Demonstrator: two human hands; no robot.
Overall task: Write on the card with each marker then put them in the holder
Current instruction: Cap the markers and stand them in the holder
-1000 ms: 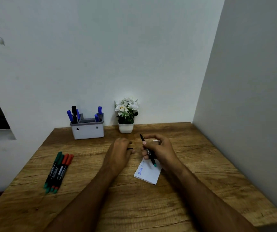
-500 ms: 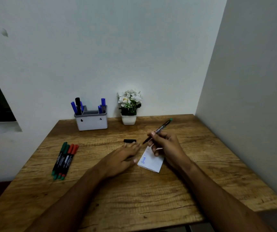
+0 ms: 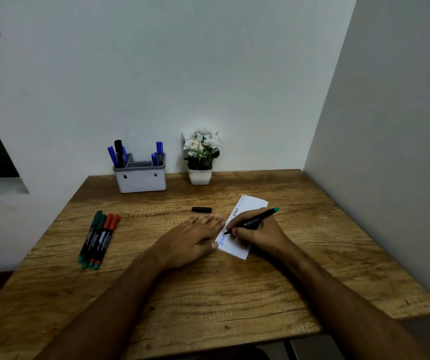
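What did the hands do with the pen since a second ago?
The right hand turned the green-ended marker around and lowered its tip onto the card. The left hand let go of the cap and flattened beside the card. The holder and spare markers stayed put.

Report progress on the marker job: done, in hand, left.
Done: several blue and black markers stand in the holder, and the card carries blue writing. In hand: the right hand holds an uncapped green-ended marker tip-down on the card, the left hand steadying it; its cap lies nearby. Left: four markers on the table.
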